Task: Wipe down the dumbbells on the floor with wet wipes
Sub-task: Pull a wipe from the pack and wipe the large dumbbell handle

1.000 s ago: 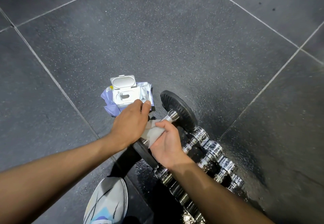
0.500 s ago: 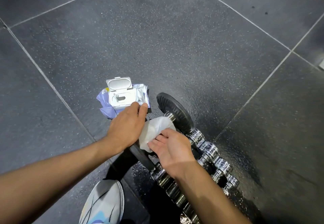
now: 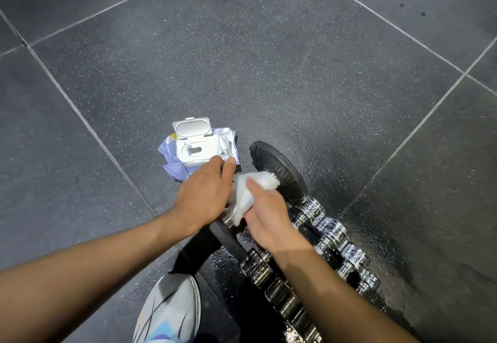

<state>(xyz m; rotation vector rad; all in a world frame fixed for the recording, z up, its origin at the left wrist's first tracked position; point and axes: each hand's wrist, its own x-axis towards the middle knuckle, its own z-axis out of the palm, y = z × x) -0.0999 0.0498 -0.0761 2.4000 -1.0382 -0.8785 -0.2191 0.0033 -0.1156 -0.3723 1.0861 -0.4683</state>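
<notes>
A dumbbell with black plates (image 3: 279,172) lies on the dark floor at the centre. My right hand (image 3: 266,216) grips a white wet wipe (image 3: 247,195) wrapped over the dumbbell's bar. My left hand (image 3: 204,195) lies over the near end of the bar, fingers curled down on it; what its fingertips touch is hidden. Behind my left hand sits the wet wipe pack (image 3: 197,149), its white lid flipped up.
A row of chrome dumbbells (image 3: 330,229) lies side by side to the right and towards me. A white patterned shoe (image 3: 169,310) stands at the bottom centre. Grey speckled floor tiles (image 3: 242,60) stretch away on all sides; the floor near the dumbbells looks wet.
My right hand has turned over the bar with the wipe, going from a closed grip to spread fingers and back to a grip. My left hand stayed on the bar.
</notes>
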